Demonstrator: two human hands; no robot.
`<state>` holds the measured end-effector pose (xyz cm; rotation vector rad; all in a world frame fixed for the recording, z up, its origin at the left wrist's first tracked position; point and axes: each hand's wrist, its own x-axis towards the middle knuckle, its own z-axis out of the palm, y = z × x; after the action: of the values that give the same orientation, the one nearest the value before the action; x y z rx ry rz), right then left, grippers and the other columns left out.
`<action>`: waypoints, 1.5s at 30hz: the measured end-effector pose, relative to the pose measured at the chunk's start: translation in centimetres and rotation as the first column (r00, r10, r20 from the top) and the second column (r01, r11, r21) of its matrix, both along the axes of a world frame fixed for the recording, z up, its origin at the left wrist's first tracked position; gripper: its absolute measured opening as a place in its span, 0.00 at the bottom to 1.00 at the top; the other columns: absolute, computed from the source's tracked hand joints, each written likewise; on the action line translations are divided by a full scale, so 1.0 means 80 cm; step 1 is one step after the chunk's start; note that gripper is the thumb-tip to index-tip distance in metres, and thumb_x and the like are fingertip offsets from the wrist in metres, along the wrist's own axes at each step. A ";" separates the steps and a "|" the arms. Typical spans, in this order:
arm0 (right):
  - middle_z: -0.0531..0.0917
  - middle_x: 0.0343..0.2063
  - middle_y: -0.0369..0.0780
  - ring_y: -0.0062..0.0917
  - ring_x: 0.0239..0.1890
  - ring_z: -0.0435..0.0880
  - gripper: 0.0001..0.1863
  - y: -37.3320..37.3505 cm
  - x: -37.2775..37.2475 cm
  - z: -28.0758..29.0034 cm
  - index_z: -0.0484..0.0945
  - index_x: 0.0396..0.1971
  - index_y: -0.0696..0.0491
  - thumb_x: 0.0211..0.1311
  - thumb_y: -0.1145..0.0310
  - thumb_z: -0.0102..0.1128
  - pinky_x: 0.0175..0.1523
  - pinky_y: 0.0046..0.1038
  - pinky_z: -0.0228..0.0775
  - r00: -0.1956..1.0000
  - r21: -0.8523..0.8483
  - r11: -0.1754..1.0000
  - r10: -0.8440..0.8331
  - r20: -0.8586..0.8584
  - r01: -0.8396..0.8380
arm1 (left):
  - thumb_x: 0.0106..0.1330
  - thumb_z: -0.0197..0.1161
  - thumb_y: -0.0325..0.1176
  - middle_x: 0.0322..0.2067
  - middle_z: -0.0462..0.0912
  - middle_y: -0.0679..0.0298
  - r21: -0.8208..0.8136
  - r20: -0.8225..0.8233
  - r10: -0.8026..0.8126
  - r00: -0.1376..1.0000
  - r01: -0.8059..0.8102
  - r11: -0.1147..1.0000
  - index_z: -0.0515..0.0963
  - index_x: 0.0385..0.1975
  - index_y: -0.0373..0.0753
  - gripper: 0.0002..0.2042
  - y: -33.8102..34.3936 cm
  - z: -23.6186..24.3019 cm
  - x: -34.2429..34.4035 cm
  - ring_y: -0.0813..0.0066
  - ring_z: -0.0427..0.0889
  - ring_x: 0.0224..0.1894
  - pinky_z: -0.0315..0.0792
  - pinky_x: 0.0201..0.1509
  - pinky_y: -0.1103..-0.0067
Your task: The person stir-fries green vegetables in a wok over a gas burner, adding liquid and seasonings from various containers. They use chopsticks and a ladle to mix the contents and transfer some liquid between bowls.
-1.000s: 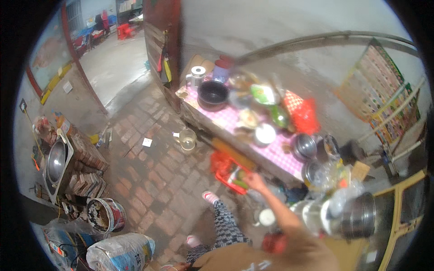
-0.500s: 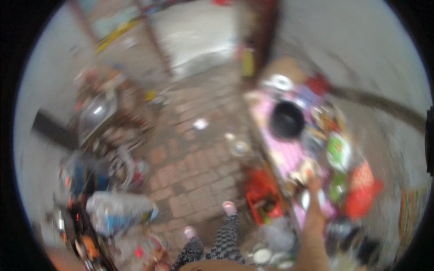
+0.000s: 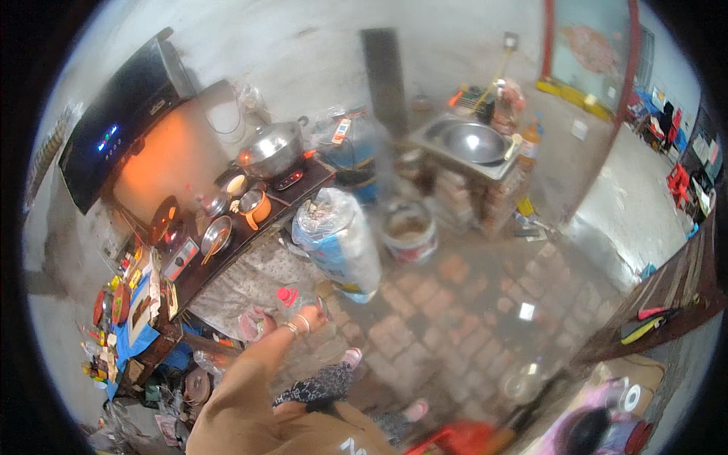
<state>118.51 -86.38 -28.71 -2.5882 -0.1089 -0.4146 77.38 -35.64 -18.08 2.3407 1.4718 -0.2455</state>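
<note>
My left hand [image 3: 309,317], with a bracelet at the wrist, reaches forward low over the floor. Its fingers appear closed round a clear plastic bottle with a red cap [image 3: 287,295]; the bottle's body is faint and partly behind the hand. Beside the wrist stands a pink bucket [image 3: 256,324]. Just beyond the hand is a tall white-and-blue plastic sack [image 3: 340,246]. My right hand is outside the picture.
On the left a dark counter [image 3: 254,227] holds a steel pot [image 3: 271,150], an orange saucepan [image 3: 254,206] and a small pan [image 3: 217,235] under a range hood [image 3: 125,121]. Ahead are a bucket [image 3: 409,235] and a sink [image 3: 474,144]. A red basket [image 3: 455,438] lies low, near a pink-covered table [image 3: 557,425].
The view has swung left toward the counter and sink. My right hand, earlier over the dishes on the pink-covered table, has left the picture. My left arm now shows more fully.
</note>
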 end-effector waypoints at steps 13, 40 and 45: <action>0.77 0.23 0.42 0.34 0.26 0.76 0.16 0.328 -0.127 0.080 0.72 0.35 0.56 0.51 0.60 0.55 0.32 0.35 0.66 1.000 0.031 0.999 -0.024 -0.009 0.024 | 0.53 0.58 0.34 0.27 0.79 0.53 0.552 0.704 0.100 0.703 -0.630 0.547 0.75 0.31 0.36 0.09 0.591 0.242 -0.166 0.56 0.78 0.31 0.71 0.37 0.70; 0.77 0.22 0.48 0.36 0.26 0.75 0.12 0.491 0.086 0.089 0.73 0.27 0.64 0.49 0.69 0.56 0.36 0.33 0.65 0.979 0.088 0.984 -0.141 -0.145 0.155 | 0.43 0.60 0.39 0.24 0.78 0.46 0.757 0.144 0.274 0.951 -0.285 0.588 0.75 0.27 0.30 0.17 0.889 0.356 -0.073 0.49 0.77 0.29 0.70 0.35 0.68; 0.77 0.22 0.46 0.30 0.25 0.74 0.11 0.539 0.180 0.090 0.73 0.28 0.64 0.48 0.70 0.55 0.35 0.32 0.65 0.973 0.235 0.964 -0.075 -0.219 0.128 | 0.44 0.61 0.40 0.27 0.78 0.47 0.812 0.100 0.192 0.976 -0.192 0.551 0.75 0.29 0.30 0.18 0.905 0.409 0.090 0.53 0.77 0.32 0.71 0.37 0.69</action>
<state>132.91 -43.22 -21.53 -2.3775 0.1425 -0.1773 84.55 36.73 14.63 2.7668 2.1549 0.6700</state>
